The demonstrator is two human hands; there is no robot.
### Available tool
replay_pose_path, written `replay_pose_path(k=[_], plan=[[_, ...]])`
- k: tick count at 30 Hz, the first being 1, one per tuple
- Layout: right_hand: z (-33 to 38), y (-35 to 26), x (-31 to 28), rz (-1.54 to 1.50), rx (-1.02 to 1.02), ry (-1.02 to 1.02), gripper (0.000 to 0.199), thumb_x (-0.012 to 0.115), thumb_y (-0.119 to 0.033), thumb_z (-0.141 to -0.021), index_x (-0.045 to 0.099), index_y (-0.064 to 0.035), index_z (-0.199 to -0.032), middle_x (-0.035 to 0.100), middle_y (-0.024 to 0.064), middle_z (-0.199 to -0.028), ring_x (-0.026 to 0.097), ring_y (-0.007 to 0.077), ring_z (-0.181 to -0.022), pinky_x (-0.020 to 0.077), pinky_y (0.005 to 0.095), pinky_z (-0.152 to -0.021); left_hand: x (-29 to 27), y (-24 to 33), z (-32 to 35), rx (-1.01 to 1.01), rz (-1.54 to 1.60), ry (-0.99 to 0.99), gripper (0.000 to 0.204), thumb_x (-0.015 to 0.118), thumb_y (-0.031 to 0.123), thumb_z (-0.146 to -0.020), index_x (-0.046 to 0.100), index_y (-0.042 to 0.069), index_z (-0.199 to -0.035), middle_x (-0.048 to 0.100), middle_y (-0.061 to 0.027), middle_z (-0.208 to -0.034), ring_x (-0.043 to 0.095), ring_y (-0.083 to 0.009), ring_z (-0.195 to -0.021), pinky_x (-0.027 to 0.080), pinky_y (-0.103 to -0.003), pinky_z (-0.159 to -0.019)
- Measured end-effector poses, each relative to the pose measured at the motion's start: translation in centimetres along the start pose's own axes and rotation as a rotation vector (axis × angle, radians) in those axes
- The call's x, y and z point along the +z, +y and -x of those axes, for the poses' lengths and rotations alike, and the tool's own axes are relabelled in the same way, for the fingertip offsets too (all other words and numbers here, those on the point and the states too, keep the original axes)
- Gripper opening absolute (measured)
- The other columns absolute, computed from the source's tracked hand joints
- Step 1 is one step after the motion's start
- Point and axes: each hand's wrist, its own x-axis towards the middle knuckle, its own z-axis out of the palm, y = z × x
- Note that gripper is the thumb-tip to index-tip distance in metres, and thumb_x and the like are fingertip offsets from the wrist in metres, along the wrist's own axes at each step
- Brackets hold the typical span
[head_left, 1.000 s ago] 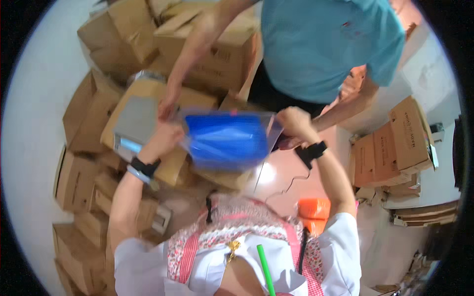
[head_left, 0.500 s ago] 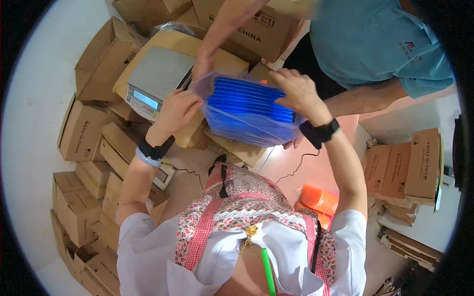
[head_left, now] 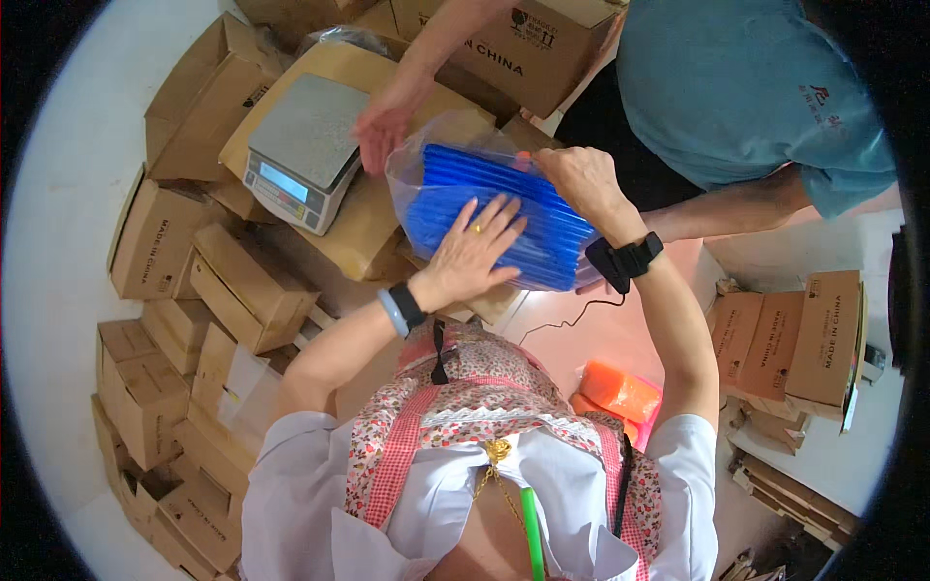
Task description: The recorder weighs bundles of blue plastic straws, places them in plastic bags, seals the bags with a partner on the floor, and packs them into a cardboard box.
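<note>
Our left hand (head_left: 475, 254) has just moved: half a second ago it was up by the left end of the clear bag (head_left: 405, 194), and now it lies flat on top, fingers wide, over the blue stack (head_left: 560, 232) inside. The helper's far hand (head_left: 392, 108) has come off that end too, and it hangs loose between the bag and the scale (head_left: 305, 126). So it looks like our left palm steadies the stack now, while no hand holds the bag's left end. Our right hand (head_left: 579, 177) is curled narrow at the far right edge of the bag; we cannot tell if it pinches the plastic. The bag is in the middle, in front of us, a bit tilted, with the helper's other arm (head_left: 731, 208) reaching in from the right; we cannot see that hand well. The scale sits to the left on a big tan box (head_left: 360, 225). Brown boxes (head_left: 160, 242) crowd the left side, and more boxes (head_left: 823, 339) stand on the right. Orange packs (head_left: 620, 389) lie near us on the right. A thin black cord (head_left: 572, 321) from our right wrist band (head_left: 628, 259) droops below the bag, so it could catch. The helper's loose hand is also close by the bag's left end.
</note>
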Motion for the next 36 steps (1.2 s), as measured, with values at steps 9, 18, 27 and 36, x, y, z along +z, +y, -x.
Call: replay_pose_path(k=[9,18,27,36], plan=[[2.5,-3.8,-0.5,0.053,-0.095,-0.102,0.017,0.052,-0.014,-0.078,0.056,-0.0079,-0.093,0.062,0.0095,-0.071,0.063,0.0254,-0.059,0.0483,0.036,-0.048,0.3,-1.8,-3.8,-0.007,-0.039,0.056,0.069,0.057,0.05,-0.076,0.045,0.003,-0.126,0.037,-0.0174,-0.135,0.028,-0.0321,-0.13,0.019,-0.05,-0.106],[5.0,-4.3,0.7,-0.032,-0.096,0.001,0.028,0.052,-0.012,-0.078,0.055,-0.007,-0.106,0.062,0.0075,-0.07,0.062,0.0211,-0.059,0.0474,0.0318,-0.048,1.2,-1.6,-1.7,0.048,0.073,0.115,0.056,0.062,0.036,-0.076,0.051,0.003,-0.119,0.044,-0.0163,-0.127,0.033,-0.0315,-0.127,0.023,-0.046,-0.106],[4.7,-4.7,0.1,-0.035,-0.078,0.039,0.027,0.053,-0.013,-0.077,0.057,-0.006,-0.103,0.06,0.0073,-0.068,0.061,0.0213,-0.058,0.0469,0.0323,-0.05,-0.9,-1.0,0.5,-0.04,-0.05,0.054,0.053,0.063,0.032,-0.075,0.052,0.006,-0.119,0.044,-0.0128,-0.129,0.034,-0.0284,-0.127,0.025,-0.046,-0.104],[6.3,-5.6,-0.1,-0.048,-0.155,0.022,0.029,0.054,-0.012,-0.075,0.057,-0.0077,-0.104,0.059,0.0057,-0.066,0.059,0.021,-0.055,0.0455,0.0322,-0.049,-0.7,0.2,1.1,-0.059,-0.036,0.032,0.056,0.061,0.037,-0.077,0.049,0.006,-0.122,0.04,-0.014,-0.133,0.029,-0.0295,-0.129,0.023,-0.047,-0.105]])
